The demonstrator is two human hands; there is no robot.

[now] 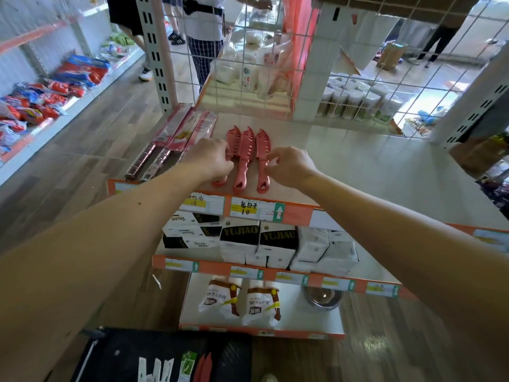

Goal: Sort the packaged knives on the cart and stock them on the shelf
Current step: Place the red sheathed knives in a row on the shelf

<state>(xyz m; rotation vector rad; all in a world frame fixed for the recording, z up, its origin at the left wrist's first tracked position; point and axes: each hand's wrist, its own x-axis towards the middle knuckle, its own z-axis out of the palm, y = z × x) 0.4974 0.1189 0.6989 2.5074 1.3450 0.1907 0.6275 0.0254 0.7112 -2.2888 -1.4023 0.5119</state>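
Three red knives (246, 153) on shelf (358, 161), outer two in grip of left hand (212, 158) and right hand (290, 166)

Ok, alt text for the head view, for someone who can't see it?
Two hands tend three pink knives lying side by side on the top shelf, the left hand gripping the leftmost, the right hand pinching the rightmost handle. Packaged cleavers lie to their left.

left knife (233, 139): middle hidden under left hand (210, 158)
cart (124, 354): cut off by bottom edge
labels (254, 209): small print unreadable
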